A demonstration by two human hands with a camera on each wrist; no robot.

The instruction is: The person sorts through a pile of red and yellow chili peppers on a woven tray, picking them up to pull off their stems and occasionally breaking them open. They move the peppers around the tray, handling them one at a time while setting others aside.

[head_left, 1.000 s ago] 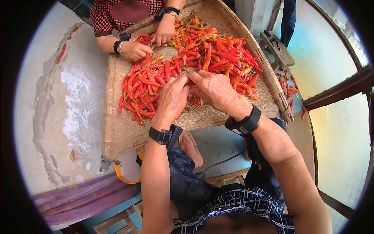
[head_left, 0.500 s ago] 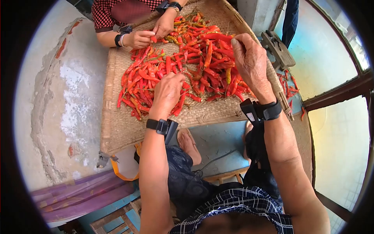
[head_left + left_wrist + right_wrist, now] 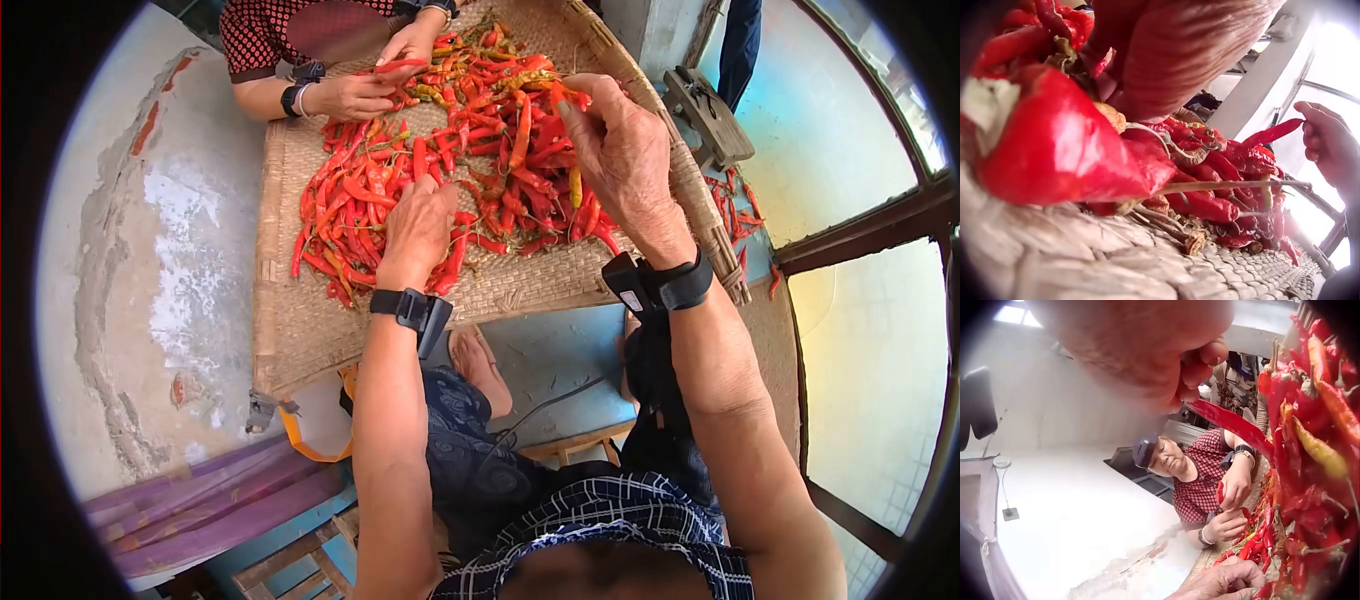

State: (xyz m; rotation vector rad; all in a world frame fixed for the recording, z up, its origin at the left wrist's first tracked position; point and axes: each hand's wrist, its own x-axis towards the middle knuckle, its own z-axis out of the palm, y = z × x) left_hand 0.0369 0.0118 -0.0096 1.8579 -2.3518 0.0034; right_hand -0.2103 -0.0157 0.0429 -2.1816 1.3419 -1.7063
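My right hand [image 3: 628, 155] is raised over the right side of a heap of red chili peppers [image 3: 545, 135], pinching one long red chili [image 3: 1232, 425] by its end between thumb and fingers. In the left wrist view that same chili [image 3: 1272, 132] points away from the fingertips, above the heap. My left hand [image 3: 420, 228] is low among the chilies [image 3: 345, 215] on the left, back up, its fingers bent down. Whether it grips one I cannot tell. Close by its wrist camera lies a big glossy red chili [image 3: 1066, 140] on the woven tray [image 3: 300, 340].
Across the tray another person's hands [image 3: 355, 95] hold a red chili [image 3: 400, 65]. A raised rim [image 3: 690, 165] runs along the tray's right side. Beyond it stand a wooden stool [image 3: 710, 115] and several loose chilies [image 3: 735, 210] lie lower down. A wall [image 3: 190, 270] flanks the left.
My hands were together over the middle of the tray; the right moved right and now holds a chili over the heap. My left stayed near the left pile. The other person lifted a chili.
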